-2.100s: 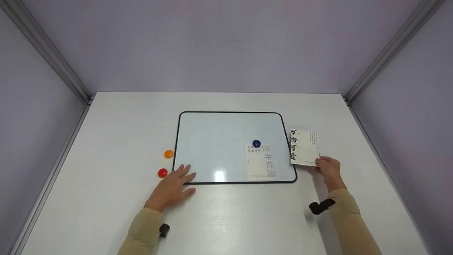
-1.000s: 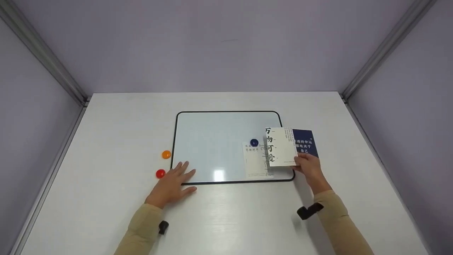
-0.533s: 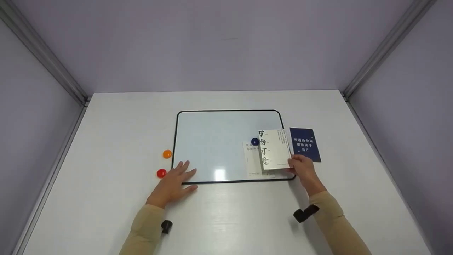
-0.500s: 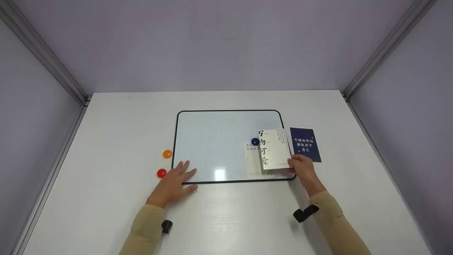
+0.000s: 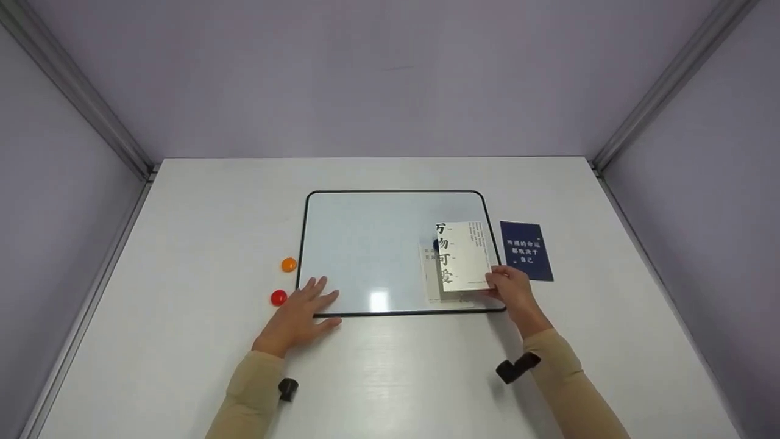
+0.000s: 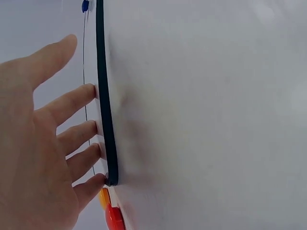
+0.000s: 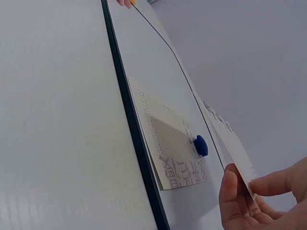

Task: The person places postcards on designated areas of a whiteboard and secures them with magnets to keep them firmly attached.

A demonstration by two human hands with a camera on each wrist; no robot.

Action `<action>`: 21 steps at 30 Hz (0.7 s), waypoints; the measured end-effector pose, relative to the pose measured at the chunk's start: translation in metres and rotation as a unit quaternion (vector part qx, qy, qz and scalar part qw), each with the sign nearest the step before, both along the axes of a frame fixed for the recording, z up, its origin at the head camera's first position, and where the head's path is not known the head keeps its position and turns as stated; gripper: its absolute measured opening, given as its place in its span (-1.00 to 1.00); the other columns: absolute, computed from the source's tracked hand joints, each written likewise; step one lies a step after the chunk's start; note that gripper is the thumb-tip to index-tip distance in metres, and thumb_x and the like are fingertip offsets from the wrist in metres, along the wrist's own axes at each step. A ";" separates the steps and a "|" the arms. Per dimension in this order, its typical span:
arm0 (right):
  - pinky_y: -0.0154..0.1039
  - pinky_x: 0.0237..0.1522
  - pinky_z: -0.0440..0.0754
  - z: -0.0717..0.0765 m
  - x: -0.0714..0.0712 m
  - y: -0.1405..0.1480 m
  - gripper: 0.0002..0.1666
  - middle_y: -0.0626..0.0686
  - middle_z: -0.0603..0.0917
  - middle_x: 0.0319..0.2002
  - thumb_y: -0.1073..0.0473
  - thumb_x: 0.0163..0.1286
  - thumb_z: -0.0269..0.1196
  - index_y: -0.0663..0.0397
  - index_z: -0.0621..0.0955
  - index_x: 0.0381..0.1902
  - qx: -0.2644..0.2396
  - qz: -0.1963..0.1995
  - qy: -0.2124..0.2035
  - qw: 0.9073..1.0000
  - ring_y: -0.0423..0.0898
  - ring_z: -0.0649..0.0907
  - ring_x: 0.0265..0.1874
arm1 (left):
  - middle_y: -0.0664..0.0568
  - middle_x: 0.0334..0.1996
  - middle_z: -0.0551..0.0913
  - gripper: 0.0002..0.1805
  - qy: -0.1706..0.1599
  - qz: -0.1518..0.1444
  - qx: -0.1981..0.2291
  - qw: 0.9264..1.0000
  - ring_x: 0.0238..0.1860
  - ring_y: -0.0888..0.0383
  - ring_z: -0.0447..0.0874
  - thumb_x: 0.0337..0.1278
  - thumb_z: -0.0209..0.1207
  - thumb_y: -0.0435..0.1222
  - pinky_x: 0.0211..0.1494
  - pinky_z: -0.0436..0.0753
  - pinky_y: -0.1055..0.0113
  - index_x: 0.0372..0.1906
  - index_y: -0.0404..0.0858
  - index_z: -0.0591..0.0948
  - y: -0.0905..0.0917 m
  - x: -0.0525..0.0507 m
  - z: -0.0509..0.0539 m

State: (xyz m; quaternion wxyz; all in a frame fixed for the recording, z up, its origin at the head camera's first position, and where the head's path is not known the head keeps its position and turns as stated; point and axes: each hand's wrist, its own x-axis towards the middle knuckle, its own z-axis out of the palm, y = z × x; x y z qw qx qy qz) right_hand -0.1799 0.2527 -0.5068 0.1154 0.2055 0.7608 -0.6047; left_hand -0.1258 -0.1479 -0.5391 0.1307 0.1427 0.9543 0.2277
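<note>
My left hand (image 5: pixel 294 323) lies with spread fingers on the front left corner of the black-edged whiteboard (image 5: pixel 359 244). Between thumb and fingers, my right hand (image 5: pixel 517 296) pinches a cream postcard (image 5: pixel 466 256) with large black characters by its near right corner. That postcard hovers, tilted, over the board's right half. Beneath it another cream postcard (image 7: pixel 168 139) lies on the board, with a round blue magnet (image 7: pixel 201 145) on it. From the head view, the held postcard covers much of both.
An orange round magnet (image 5: pixel 289 264) and a red one (image 5: pixel 278 297) sit on the white table (image 5: pixel 183 292) just left of the board. To its right lies a navy postcard (image 5: pixel 526 251) with white characters. Pale walls stand behind and at both sides.
My right hand has carried the cream postcard leftward from beside the board to above the pinned one, uncovering the navy postcard. The left hand has stayed in place.
</note>
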 end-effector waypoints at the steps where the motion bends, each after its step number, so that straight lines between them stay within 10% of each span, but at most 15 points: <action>1: -0.44 -0.26 0.71 0.000 0.000 -0.001 -0.47 0.17 0.52 -0.09 0.31 0.34 0.03 0.53 0.35 0.21 0.001 0.002 0.001 1.000 -0.29 0.62 -0.41 | -0.05 0.53 0.14 -0.35 0.002 0.001 0.002 1.000 0.58 -0.10 -0.02 0.24 0.12 0.06 0.58 0.11 -0.09 0.40 -0.01 0.35 0.000 0.000 -0.001; 21: -0.39 -0.21 0.66 -0.003 0.001 -0.026 -0.53 0.15 0.62 -0.14 0.30 0.31 0.05 0.44 0.43 0.15 0.021 0.034 -0.015 0.999 -0.23 0.67 -0.42 | -0.03 0.54 0.12 -0.34 -0.012 0.006 0.001 1.000 0.58 -0.09 -0.04 0.24 0.12 0.07 0.59 0.10 -0.08 0.41 0.00 0.34 -0.002 0.000 0.002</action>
